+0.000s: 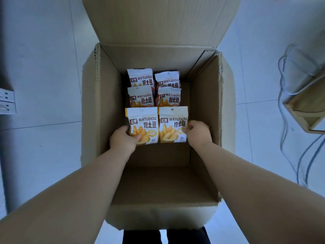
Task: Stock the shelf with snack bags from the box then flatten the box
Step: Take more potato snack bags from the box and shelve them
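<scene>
An open cardboard box (204, 106) stands on the floor below me, its flaps spread out. Inside lie several white snack bags in two columns. The nearest pair are yellow-trimmed bags. My left hand (123, 140) grips the left yellow bag (143, 120) at its lower left corner, thumb on its front. My right hand (197, 132) pinches the right yellow bag (173, 120) at its right edge. Behind them sit red-trimmed bags (140, 95), overlapping towards the box's far wall. The near half of the box floor is bare cardboard.
The box rests on a pale tiled floor (44, 85). A wooden shelf unit's corner (306, 106) shows at the right edge, with white and dark cables (284, 81) trailing beside it. A white perforated bracket (7, 103) sits at the left edge.
</scene>
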